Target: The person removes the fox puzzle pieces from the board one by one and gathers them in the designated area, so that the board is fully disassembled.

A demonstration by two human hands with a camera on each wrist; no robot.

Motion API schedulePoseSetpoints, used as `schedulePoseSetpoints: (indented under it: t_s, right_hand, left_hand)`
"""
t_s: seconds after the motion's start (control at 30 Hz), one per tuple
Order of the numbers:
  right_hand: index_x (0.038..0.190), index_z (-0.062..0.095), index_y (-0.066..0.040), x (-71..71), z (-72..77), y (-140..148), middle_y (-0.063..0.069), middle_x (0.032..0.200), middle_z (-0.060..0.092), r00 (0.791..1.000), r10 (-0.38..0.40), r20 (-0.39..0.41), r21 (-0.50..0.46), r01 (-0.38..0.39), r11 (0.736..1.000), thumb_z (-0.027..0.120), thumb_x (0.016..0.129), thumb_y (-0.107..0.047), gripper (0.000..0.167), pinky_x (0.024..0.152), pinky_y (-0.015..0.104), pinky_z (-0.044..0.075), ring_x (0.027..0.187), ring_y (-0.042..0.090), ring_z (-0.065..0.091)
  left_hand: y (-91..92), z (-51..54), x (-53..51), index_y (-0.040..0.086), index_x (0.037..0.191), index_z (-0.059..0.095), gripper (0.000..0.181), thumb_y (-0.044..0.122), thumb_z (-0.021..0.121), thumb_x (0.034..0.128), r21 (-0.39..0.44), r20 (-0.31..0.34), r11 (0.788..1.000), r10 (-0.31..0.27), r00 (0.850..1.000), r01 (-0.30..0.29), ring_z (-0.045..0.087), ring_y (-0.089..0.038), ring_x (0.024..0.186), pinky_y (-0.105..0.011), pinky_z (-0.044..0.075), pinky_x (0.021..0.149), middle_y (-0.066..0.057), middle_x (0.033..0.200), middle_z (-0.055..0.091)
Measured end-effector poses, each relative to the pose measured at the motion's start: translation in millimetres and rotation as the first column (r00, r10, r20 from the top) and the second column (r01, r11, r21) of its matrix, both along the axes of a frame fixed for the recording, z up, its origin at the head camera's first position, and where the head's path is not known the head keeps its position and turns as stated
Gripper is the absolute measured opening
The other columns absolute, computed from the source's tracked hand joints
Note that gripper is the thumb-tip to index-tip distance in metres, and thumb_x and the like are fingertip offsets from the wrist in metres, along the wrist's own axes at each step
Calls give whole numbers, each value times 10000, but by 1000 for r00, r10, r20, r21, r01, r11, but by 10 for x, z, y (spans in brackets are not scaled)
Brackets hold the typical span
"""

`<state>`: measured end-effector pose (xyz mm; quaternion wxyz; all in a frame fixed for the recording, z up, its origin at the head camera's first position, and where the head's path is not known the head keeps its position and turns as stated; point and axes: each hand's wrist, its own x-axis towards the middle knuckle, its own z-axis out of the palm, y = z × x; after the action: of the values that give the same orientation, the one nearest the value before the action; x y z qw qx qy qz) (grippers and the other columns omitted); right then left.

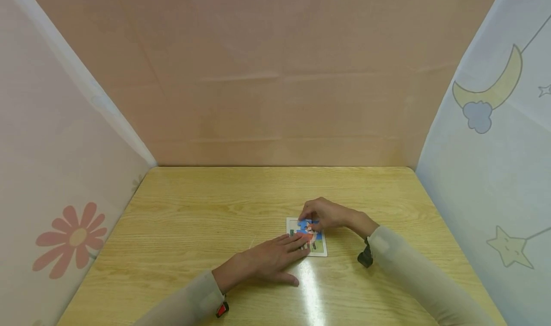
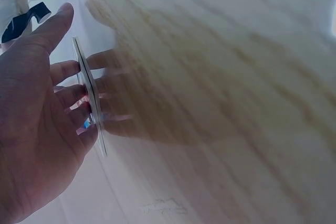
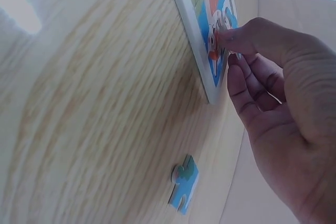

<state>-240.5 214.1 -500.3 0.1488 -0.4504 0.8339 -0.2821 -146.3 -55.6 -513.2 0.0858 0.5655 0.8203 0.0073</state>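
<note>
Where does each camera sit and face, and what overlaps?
Head: worn on the head, facing forward and down at the table; both forearms, left hand and right hand show.
Left wrist: on that wrist, facing the left hand and the puzzle, edge-on.
Right wrist: on that wrist, facing the right hand, puzzle and loose piece.
Shared: head and right wrist show the puzzle's picture side.

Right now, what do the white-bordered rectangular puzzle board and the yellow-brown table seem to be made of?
White-bordered puzzle board: probably layered cardboard or thin wood, printed finish; a dark line splits its pale edge. Yellow-brown table: perhaps wood or laminate, glossy; grain lines, bright reflection.
</note>
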Motion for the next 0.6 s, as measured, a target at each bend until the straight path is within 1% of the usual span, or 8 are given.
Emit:
schedulePoseSetpoints:
  t_s: [0.17, 0.37, 0.47, 0.6]
  right_hand:
    - [1187, 789, -69, 3, -10, 34, -2, 1078, 730, 1000, -9, -12, 4, 9, 1000, 807, 869, 15, 329, 860, 278, 591, 956, 107, 671]
    - [1193, 783, -47, 24, 10, 77, 12, 1087, 732, 1000, -25, -12, -6, 25, 1000, 794, 865, 42, 340, 860, 285, 606, 961, 124, 683]
    - [1184, 784, -37, 31, 16, 105, 17, 1078, 735, 999, -33, -12, -12, 33, 999, 791, 859, 53, 338, 857, 292, 611, 959, 122, 685]
    - [1186, 786, -39, 44, 43, 145, 17, 1082, 738, 999, -52, 12, -23, 53, 998, 782, 840, 72, 363, 876, 321, 619, 970, 129, 691]
  left_hand:
    - [2, -17, -2, 146, 1692, 278, 834, 670, 437, 1063, -3, -7, 1000, -2, 1000, 2, 135, -260, 1637, -441, 241, 1308, -80, 1787, 80]
    - [3, -24, -4, 152, 1693, 278, 833, 674, 431, 1062, -8, -10, 1000, 4, 1000, -4, 134, -254, 1638, -435, 244, 1308, -72, 1788, 77]
    - [4, -18, 2, 151, 1693, 276, 831, 668, 436, 1063, -8, 0, 1000, 8, 1000, -8, 133, -256, 1638, -439, 241, 1308, -71, 1787, 81]
    - [6, -7, 8, 141, 1690, 283, 827, 656, 449, 1065, -6, 18, 1000, 13, 1000, -13, 145, -264, 1637, -447, 241, 1308, -81, 1785, 101]
